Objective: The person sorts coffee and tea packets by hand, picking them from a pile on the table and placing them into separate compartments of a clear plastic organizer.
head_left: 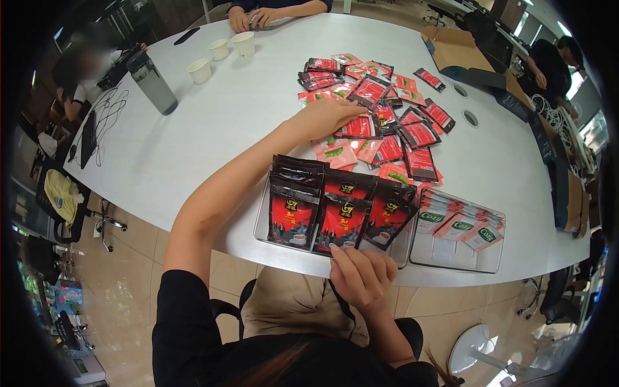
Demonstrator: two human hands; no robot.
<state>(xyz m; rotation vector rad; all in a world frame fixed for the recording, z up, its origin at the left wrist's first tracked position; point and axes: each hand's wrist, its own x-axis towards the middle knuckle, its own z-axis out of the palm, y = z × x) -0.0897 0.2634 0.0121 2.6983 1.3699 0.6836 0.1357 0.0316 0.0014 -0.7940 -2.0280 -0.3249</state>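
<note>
My left hand (332, 119) reaches over a pile of sachets, its fingers closed at the edge of a red and black coffee sachet (356, 129). The thumb is mostly hidden. My right hand (364, 276) is closed, its fingers curled at the front edge of a clear container (261, 226). Its fingertips are by the lower end of an upright G7 coffee sachet (342, 222), and I cannot make out what they grip. Several such sachets stand in rows in that container. Beside it, a second clear container (458, 263) holds Cozy tea sachets (461, 226).
Pink and green sachets (335, 153) lie mixed into the pile. Three paper cups (244, 44), a grey bottle (153, 84) and a black phone (187, 36) are farther back. Open cardboard boxes (461, 51) line the right side. Another person's hands (258, 17) rest at the far edge.
</note>
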